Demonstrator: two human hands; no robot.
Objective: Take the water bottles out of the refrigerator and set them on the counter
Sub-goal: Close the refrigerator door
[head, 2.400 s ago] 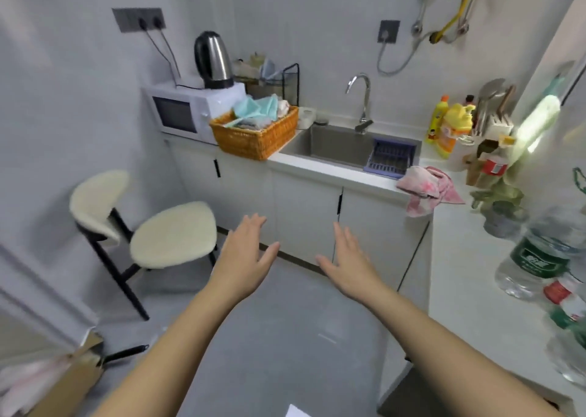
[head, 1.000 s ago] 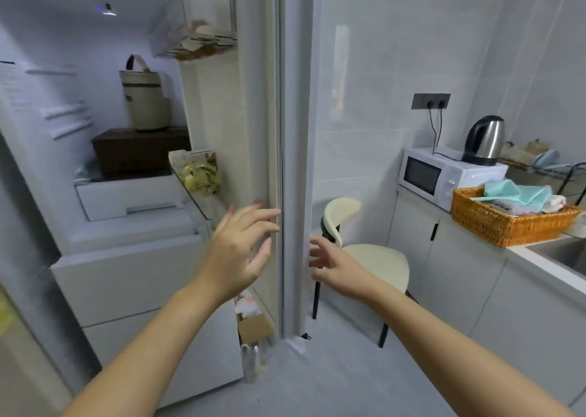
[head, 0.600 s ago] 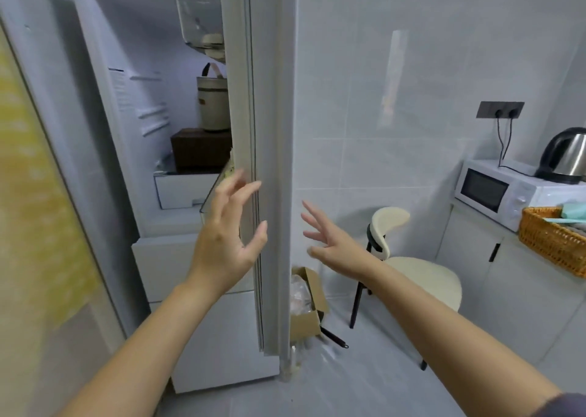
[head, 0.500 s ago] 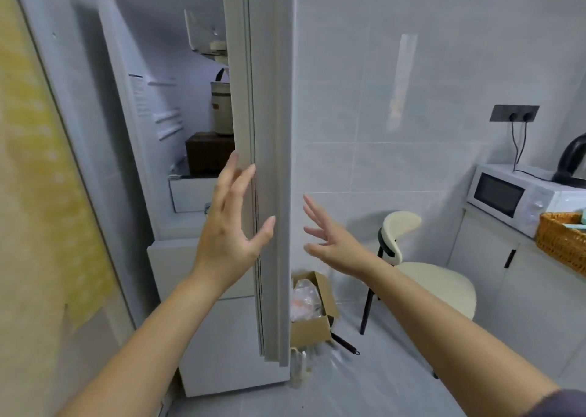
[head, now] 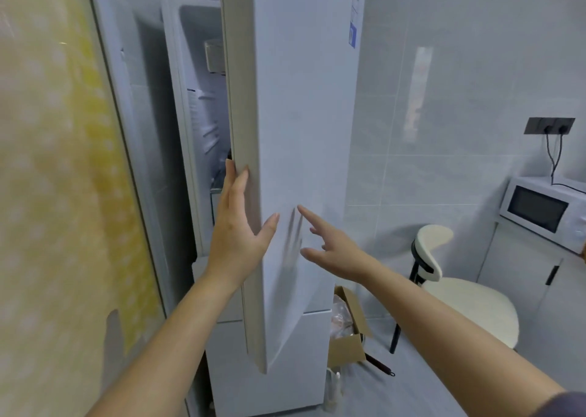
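The white refrigerator door (head: 295, 131) stands partly swung, its edge facing me, and only a narrow strip of the fridge interior (head: 203, 125) shows behind it. My left hand (head: 237, 229) lies flat with straight fingers against the door's edge. My right hand (head: 329, 245) reaches with spread fingers toward the door's front face, fingertips at or just off the surface. No water bottle is in view. The counter is outside the frame, apart from the cabinet (head: 526, 277) below it at the right.
A yellowish glass panel (head: 63, 194) fills the left. A cardboard box (head: 348, 337) sits on the floor right of the fridge, beside a cream stool (head: 459, 302). A microwave (head: 542, 210) stands at the right edge under a wall socket (head: 548, 125).
I turned from the counter toward the fridge. The door has swung so its front face now shows and less interior is visible. My left hand now lies on the door's edge.
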